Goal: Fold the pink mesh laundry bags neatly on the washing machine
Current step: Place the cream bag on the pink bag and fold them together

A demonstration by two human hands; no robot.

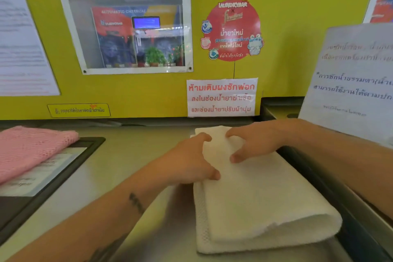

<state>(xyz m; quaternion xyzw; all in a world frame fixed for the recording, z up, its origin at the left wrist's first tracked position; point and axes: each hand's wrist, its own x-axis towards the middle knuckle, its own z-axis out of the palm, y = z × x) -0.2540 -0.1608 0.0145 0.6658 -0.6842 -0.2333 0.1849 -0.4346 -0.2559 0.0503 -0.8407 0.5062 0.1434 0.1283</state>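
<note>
**A:** Head view first, nearest things: what is lying closest to the camera?

**B:** A white mesh bag [261,195] is lying folded on the grey washing machine top [127,155], its rounded fold facing the near right and a lower layer sticking out along its left edge. Both forearms are reaching in from the bottom corners and converging on the bag's far half.

**A:** How is each hand sitting?

**B:** The left hand [189,159] is resting palm down on the bag's left edge, fingers curling over the fabric, the thumb pressing near the edge. Its grip is neither flat nor closed: the fingers are bending and pressing on the cloth. The right hand [255,138] is arching over the far end, fingertips spread and touching the fabric, thumb pointing back toward the camera. I cannot tell whether either hand is pinching a layer or only pressing down.

**A:** And the pink one?

**B:** A pink mesh laundry bag [29,149] is lying folded well apart at the far left, overlapping a dark-framed panel [85,151] set in the top.

**A:** Beyond that?

**B:** A yellow wall [148,91] is standing behind, carrying a red round sticker [231,30], a white notice with red lettering [221,98] and a framed picture [127,27].
</note>
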